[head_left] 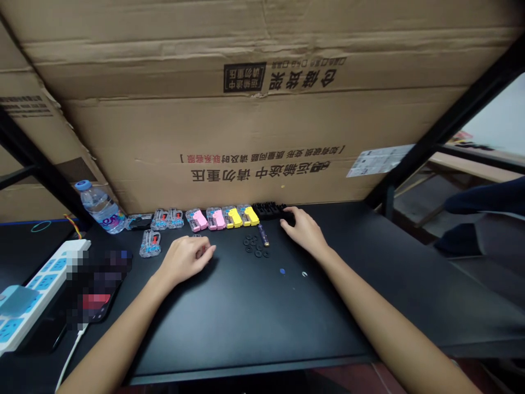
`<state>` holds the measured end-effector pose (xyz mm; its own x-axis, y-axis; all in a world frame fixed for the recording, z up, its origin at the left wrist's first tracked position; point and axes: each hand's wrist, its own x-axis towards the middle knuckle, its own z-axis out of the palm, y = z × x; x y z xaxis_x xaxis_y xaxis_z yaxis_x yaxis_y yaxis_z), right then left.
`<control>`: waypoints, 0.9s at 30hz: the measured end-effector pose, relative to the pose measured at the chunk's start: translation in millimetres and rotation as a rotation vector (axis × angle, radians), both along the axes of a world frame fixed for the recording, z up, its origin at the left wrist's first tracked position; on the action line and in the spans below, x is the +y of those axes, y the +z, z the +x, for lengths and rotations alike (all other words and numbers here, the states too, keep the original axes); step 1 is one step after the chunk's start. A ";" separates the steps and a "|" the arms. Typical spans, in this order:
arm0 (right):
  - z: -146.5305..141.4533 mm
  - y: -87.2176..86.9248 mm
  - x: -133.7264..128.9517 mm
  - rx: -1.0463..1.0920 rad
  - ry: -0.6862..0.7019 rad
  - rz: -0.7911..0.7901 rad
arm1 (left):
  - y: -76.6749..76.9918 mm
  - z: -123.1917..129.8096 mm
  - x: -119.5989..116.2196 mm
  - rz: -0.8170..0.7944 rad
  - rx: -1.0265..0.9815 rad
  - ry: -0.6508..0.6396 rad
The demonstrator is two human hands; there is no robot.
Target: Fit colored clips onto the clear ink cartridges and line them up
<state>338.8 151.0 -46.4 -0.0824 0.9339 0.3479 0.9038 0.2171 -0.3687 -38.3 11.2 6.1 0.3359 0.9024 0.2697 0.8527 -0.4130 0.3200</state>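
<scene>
Ridged black plastic strip (268,210) near the table's far edge, right hand (304,232) over its end, fingers (288,214) together, draped, not visibly clamped; probably light and stiff, best pinched along its long sides. Left hand (184,259) curled on black table (246,323) near clear plastic pack (150,243), fingers (207,251) loosely together over something small, grip impossible to tell.

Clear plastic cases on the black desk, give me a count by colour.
Clear plastic cases with pink inserts: 2
Clear plastic cases with yellow inserts: 2
Clear plastic cases with red and blue parts: 3
Clear plastic case with a dark insert: 1
Total: 8
</scene>
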 end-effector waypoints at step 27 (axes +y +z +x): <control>-123.8 38.2 -114.6 0.818 0.591 -0.539 | -14.8 28.9 -7.6 0.042 -0.261 -0.060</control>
<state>215.0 36.4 -8.2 -0.4913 0.8685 0.0658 0.1590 0.1637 -0.9736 -9.5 3.6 -8.7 0.3028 0.8689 0.3915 0.7169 -0.4783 0.5072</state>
